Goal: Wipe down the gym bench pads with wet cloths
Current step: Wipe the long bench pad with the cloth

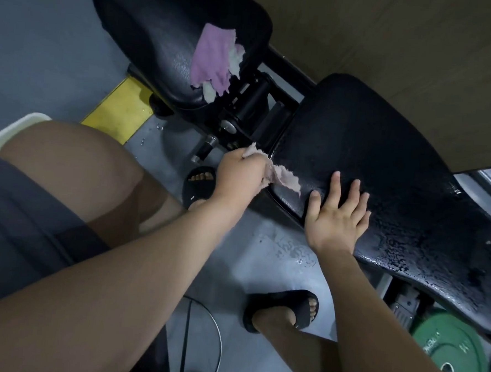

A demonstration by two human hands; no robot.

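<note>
floor (60, 45): grey, with water splashed below the long pad's near edge, between your feet.
long pad (383, 165): black, running from the centre to the lower right; its whole top is wet and beaded with water.
seat pad (150, 36): black, at the upper left, apart from the long pad, with the black hinge frame (252, 105) between them.
weight plate (452, 356): green, on the floor under the long pad's lower right end.
purple cloth (211, 60): lies crumpled on the seat pad, by its right edge, a white part showing beneath it; neither of your hands touches it.
right hand (337, 217): palm down on the long pad at its near edge, close to the left end; your fingers (336, 182) are released, straight and spread.
left hand (239, 171): at the long pad's left end, your fingers clenched on the pale pink cloth.
pale pink cloth (285, 179): bunched in your left fist, its loose end draped over the long pad's near left corner, between your two hands.
</note>
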